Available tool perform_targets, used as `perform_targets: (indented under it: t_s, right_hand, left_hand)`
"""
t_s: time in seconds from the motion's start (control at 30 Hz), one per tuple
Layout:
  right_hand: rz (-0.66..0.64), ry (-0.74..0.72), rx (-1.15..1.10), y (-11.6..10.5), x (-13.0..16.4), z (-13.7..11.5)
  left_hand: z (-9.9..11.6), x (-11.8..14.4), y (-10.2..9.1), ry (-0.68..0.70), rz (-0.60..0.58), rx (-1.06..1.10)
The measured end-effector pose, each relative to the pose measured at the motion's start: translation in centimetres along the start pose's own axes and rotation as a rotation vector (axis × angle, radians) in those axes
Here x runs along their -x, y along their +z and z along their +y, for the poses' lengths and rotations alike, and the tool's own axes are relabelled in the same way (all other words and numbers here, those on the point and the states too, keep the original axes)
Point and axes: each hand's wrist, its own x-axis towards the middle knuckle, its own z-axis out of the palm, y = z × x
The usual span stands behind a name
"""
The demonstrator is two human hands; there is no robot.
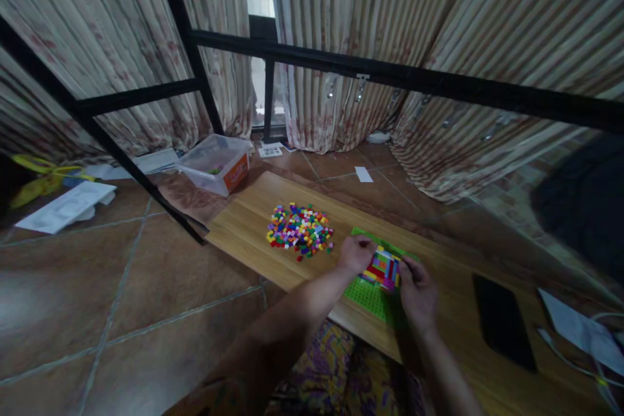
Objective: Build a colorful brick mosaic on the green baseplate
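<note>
A green studded baseplate (366, 296) lies on the wooden table, carrying a flat patch of colourful toy bricks (383, 269) in red, purple, yellow and blue. My left hand (355, 255) is at the patch's upper left edge, fingers curled together in a pinch. At the right edge, my right hand (418, 289) has thumb and forefinger closed by the upper corner. Anything small between the fingertips is too small to make out. Left of the baseplate, a loose pile of small multicoloured bricks (299, 230) is spread on the wood.
The narrow wooden table (253, 208) runs diagonally below a black metal frame (312, 55). A clear plastic box (214, 162) with an orange label stands beyond its left end. A black tablet-like slab (504, 322), white paper (582, 325) and white cables lie at the right.
</note>
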Motion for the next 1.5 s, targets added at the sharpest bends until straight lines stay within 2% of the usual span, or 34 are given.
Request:
perform_targets:
  t_s: [0.1, 0.17, 0.27, 0.3, 0.37, 0.47, 0.57, 0.63, 0.77, 0.97, 1.2, 1.27, 1.37, 1.43, 1.5]
  right_hand:
    - [0.081, -0.148, 0.126, 0.1, 0.8, -2.5]
    - [0.067, -0.249, 0.125, 0.9, 1.7, -4.4]
    - [-0.084, -0.327, 0.060, 3.3, 3.7, -6.5]
    - [-0.141, -0.351, 0.048, 4.3, 4.6, -6.9]
    - [-0.259, -0.392, 0.035, 6.3, 6.6, -7.4]
    - [-0.421, -0.448, 0.024, 8.6, 9.3, -7.8]
    - [-0.568, -0.512, 0.063, 10.0, 10.5, -8.6]
    - [-0.639, -0.550, 0.102, 10.7, 10.4, -9.3]
    - [-0.706, -0.596, 0.164, 12.1, 9.4, -10.0]
    - [-0.604, -0.585, 0.217, 13.8, 8.6, -9.5]
    - [-0.584, -0.492, 0.144, 12.7, 9.5, -9.3]
    - [-0.558, -0.458, 0.098, 12.1, 9.7, -9.3]
    - [-0.539, -0.384, -0.007, 11.3, 9.8, -9.6]
    - [-0.529, -0.317, -0.113, 10.8, 9.9, -9.9]
    - [-0.513, -0.257, -0.226, 10.5, 9.9, -10.3]
  left_hand:
    - [0.2, 1.7, -1.5, 0.055, 0.039, 0.033]
    - [0.0, 3.0, -3.5, 0.146, 0.088, 0.098]
    - [-1.2, 4.9, -8.4, 0.252, 0.154, 0.166]
    - [-1.7, 5.4, -10.4, 0.251, 0.200, 0.155]
    - [-3.1, 6.0, -14.7, 0.205, 0.366, 0.087]
    - [-5.0, 6.4, -20.4, 0.088, 0.461, -0.125]
    - [-5.9, 6.3, -23.4, 0.061, 0.449, -0.415]
    - [-6.0, 6.2, -23.8, 0.080, 0.393, -0.550]
    - [-5.4, 6.0, -23.0, 0.046, 0.300, -0.688]
    - [-5.0, 6.3, -21.7, 0.038, 0.329, -0.724]
    - [-4.7, 6.0, -20.5, 0.061, 0.334, -0.729]
    - [-4.7, 6.1, -20.5, 0.064, 0.352, -0.640]
    - [-4.4, 6.6, -20.3, 0.018, 0.331, -0.249]
    - [-3.8, 7.3, -19.7, -0.044, 0.239, 0.077]
    - [-3.0, 8.1, -18.6, -0.122, 0.098, 0.335]
